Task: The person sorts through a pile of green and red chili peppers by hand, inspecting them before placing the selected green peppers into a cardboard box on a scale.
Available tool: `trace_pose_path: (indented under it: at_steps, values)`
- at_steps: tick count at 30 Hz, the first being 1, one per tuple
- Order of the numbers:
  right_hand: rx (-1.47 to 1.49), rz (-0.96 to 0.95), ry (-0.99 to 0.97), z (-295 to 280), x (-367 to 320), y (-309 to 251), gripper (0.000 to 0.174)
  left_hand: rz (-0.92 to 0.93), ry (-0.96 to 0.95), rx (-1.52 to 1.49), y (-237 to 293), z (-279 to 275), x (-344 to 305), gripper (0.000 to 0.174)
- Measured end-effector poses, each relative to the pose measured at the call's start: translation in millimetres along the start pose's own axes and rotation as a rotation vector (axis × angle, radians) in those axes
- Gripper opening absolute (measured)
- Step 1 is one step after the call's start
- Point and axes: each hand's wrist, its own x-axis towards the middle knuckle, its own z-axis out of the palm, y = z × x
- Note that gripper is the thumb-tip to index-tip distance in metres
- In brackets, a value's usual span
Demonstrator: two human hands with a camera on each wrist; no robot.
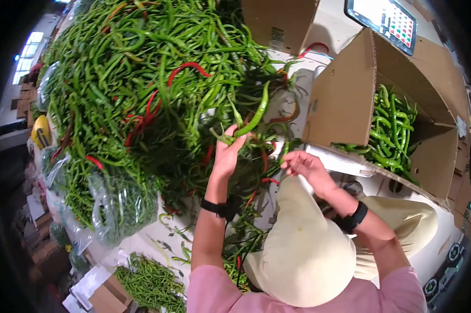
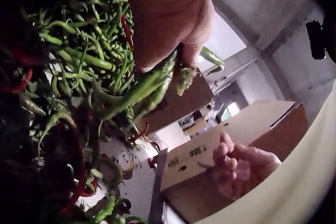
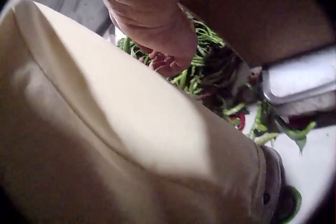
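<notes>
It looks like a produce packing room: a large heap of loose chili peppers (image 1: pixel 157 68) covers the left, plastic bags (image 1: pixel 112 208) of more lie at its near edge, and a cardboard box (image 1: pixel 345 99) of green ones (image 1: pixel 394 130) stands right.

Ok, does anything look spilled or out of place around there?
Stray green peppers lie scattered between the big heap and small pile, as if spilled. Red peppers stand out in the big heap.
</notes>
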Motion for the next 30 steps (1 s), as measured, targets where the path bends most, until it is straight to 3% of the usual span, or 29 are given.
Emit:
trace_pose_path:
  at_steps: [3,8,10,15,20,23,26,30]
  values:
    - [-0.021,-0.101,-0.072,26,11,-28,0.024,0.031,-0.130,-0.299,26,-15,-34,0.031]
    - [0.099,-0.171,-0.162,79,7,-73,0.032,0.019,-0.186,0.070,61,-14,-71,0.030]
    - [0.137,-0.186,-0.181,84,7,-73,0.027,0.052,-0.202,0.199,71,-9,-81,0.026]
    - [0.406,-0.185,-0.228,95,-8,-79,0.021,0.034,-0.165,-0.023,75,-20,-102,0.040]
    - [0.582,-0.126,-0.341,102,-15,-78,0.024,-0.049,-0.279,-0.406,76,-27,-130,0.057]
    - [0.535,-0.092,-0.417,106,-20,-83,0.023,-0.005,-0.352,-0.587,69,-34,-140,0.068]
    - [0.420,-0.041,-0.561,103,-22,-83,0.022,0.035,-0.265,-0.643,74,-27,-155,0.070]
    - [0.026,-0.067,-0.662,104,-28,-82,0.019,0.046,-0.149,-0.655,68,-34,-156,0.063]
